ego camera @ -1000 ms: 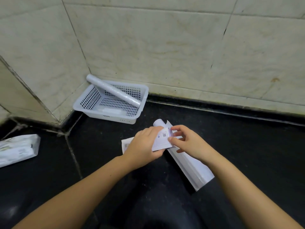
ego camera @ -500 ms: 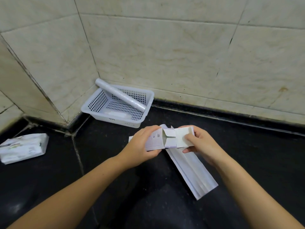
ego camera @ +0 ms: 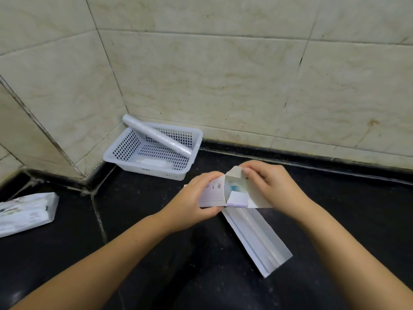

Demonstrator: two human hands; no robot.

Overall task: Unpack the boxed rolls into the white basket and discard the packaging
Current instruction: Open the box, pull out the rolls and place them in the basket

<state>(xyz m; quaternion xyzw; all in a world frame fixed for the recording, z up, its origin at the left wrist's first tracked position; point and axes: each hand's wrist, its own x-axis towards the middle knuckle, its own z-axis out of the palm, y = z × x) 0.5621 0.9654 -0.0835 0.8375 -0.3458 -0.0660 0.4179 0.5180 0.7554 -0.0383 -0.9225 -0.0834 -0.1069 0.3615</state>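
1. I see a long white cardboard box [ego camera: 215, 194] held above a glossy black stone counter [ego camera: 335, 209], its near end torn open so the flaps stand out.
2. My left hand [ego camera: 190, 204] is wrapped around the box's left part, fingers curled over the top and thumb underneath, gripping the printed face with its small code square.
3. My right hand [ego camera: 266, 186] pinches the big open flap at its upper edge, fingertips pressed together on the cardboard, bending it back toward the right.
4. Inside the opened end I can make out something pale with a bluish patch; whether it is the roll's end I cannot tell. A small lilac inner flap sits at the mouth.
5. A flattened white box [ego camera: 257, 240], creased lengthwise, lies on the counter just below my hands, angled toward the lower right.
6. The white basket [ego camera: 125, 148], perforated plastic, sits in the tiled corner beyond my left hand, well apart from the held box.
7. A slim roll [ego camera: 156, 136] wrapped in shiny film rests diagonally across the basket, one end propped over the rim against the wall.
8. A soft white printed pack [ego camera: 24, 213] lies far left on the counter.
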